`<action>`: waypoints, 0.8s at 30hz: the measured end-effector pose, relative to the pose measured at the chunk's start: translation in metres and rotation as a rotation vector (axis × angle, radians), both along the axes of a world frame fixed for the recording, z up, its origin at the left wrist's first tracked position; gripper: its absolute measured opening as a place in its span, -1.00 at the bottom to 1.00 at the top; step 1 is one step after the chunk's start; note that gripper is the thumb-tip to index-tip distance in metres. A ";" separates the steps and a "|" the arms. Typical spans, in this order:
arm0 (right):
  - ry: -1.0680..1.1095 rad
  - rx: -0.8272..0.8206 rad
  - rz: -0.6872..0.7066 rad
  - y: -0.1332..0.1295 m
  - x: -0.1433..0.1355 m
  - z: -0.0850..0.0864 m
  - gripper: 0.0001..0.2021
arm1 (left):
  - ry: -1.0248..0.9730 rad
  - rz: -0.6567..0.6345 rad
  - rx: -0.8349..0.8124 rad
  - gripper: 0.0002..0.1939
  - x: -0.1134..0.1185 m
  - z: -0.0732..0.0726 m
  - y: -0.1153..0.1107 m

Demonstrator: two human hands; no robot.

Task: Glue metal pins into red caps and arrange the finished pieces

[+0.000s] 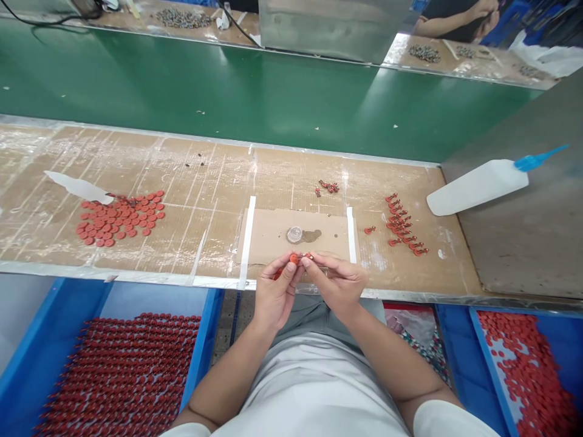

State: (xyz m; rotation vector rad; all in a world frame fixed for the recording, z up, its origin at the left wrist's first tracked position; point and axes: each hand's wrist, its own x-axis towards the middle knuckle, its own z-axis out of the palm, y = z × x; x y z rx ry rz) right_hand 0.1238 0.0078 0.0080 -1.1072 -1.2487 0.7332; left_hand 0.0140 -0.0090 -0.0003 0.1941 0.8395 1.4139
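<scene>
Both hands meet over the front edge of the cardboard sheet (314,221). My left hand (277,291) pinches a round red piece (294,258) between thumb and fingers. My right hand (339,282) is closed on a small red part (308,256), its fingertips touching the left ones. Just beyond the hands a small clear round dish (294,235) stands beside a brown wet stain. Farther back lies a small cluster of red parts (330,187). Rows of red parts with dark stems (401,224) lie to the right.
Red discs (121,218) lie at left beside a white pointed object (77,185). A white bottle with blue nozzle (478,187) leans at right. Blue bins (204,346) with red pieces stand below the table edge. Behind runs a green belt (228,91); another person's hands show top right.
</scene>
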 end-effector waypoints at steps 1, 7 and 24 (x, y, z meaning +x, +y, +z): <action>-0.010 0.003 -0.001 0.000 0.000 0.000 -0.77 | 0.003 0.000 0.002 -0.77 0.000 0.000 0.000; -0.054 0.039 0.006 0.001 0.001 -0.001 -0.76 | 0.001 -0.003 0.024 -0.80 0.000 -0.002 0.001; -0.077 0.086 0.039 0.000 0.002 -0.004 -0.71 | 0.047 0.017 0.039 -0.80 0.000 -0.005 0.000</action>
